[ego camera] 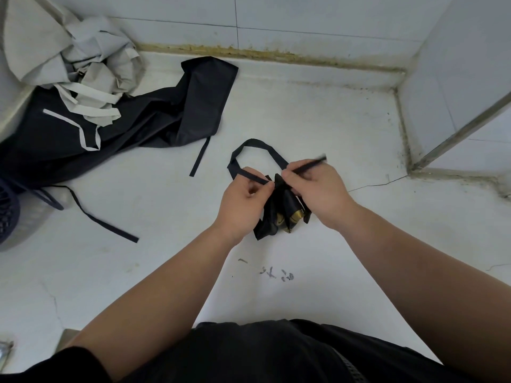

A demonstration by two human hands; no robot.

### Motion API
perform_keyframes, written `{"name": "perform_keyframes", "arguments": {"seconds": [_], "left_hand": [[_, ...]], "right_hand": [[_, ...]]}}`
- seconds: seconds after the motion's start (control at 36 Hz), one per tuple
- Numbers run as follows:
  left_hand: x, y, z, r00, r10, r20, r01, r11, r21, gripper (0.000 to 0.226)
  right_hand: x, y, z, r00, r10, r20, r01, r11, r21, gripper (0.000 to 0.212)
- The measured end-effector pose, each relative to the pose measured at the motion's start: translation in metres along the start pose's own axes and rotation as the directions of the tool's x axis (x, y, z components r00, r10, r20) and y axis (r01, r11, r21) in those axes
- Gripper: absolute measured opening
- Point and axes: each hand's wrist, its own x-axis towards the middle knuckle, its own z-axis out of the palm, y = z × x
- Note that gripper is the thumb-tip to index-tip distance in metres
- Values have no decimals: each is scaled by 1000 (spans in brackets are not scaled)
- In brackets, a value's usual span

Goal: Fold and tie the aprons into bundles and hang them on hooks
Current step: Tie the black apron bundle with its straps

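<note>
Closest to the counter's [132, 294] front edge were some grey scribble marks [276, 273]. Just past them, around mid-counter, sat the black apron bundle [280, 217] with a bit of gold print showing. Both hands were right on it. The left hand [242, 201] had thumb and fingers pinching a black strap [254, 179] where it ran into the knot. The right hand [316, 193] was pinching the strap end [309, 164], which stuck out to the right and looked blurry. A strap loop [254, 142] lay flat on the counter just beyond the hands. At the left edge was a dark blue basket [7, 214]. Further back a loose black apron [171, 111] lay spread out, and a crumpled grey apron [83, 51] was heaped in the far left corner, partly on top of the black one.
</note>
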Motion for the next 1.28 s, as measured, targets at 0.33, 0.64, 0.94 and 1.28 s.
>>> {"name": "perform_keyframes", "arguments": {"seconds": [0.33, 0.64, 0.94, 1.28], "left_hand": [[-5, 3, 0, 998, 62, 4, -62, 997, 38, 13], [-14, -1, -1, 972, 219, -88, -210, 972, 103, 28], [-20, -13, -11, 988, 23, -155, -51, 983, -174, 27], [-13, 2, -11, 994, -98, -47, 85, 969, -232, 10]], "right_hand": [[-5, 6, -1, 995, -94, -29, 79, 943, -323, 38], [3, 4, 11, 943, 303, -137, -251, 919, 304, 26], [-3, 13, 5, 873, 450, -187, -298, 796, 526, 28], [1, -8, 6, 957, 291, -15, -274, 916, 292, 35]]}}
